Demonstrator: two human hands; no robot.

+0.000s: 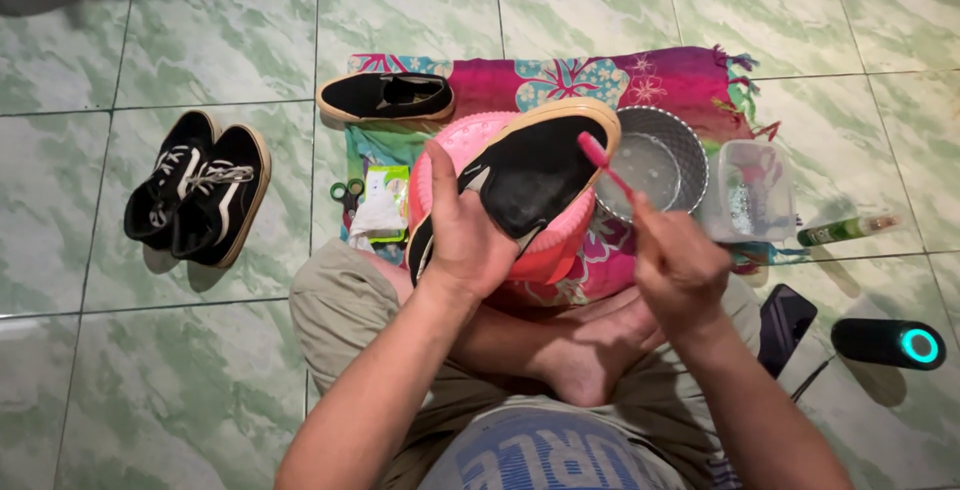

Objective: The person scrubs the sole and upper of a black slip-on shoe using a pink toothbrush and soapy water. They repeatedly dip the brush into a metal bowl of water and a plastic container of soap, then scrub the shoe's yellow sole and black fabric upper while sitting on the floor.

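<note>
I sit cross-legged on a tiled floor. My left hand [465,235] grips a black slip-on shoe [535,165] with a tan sole, holding it over a pink plastic basin [560,240]. In my right hand [680,265] is a pink toothbrush [603,162], its head touching the toe edge of the shoe. A metal bowl [665,155] with water stands just behind the brush.
The matching black slip-on [385,97] lies on a colourful cloth [660,78]. Two black lace-up sneakers [198,193] lie at the left. A clear plastic container [748,190], a green tube [850,227], a phone [785,318] and a black cylindrical speaker [888,342] are at the right.
</note>
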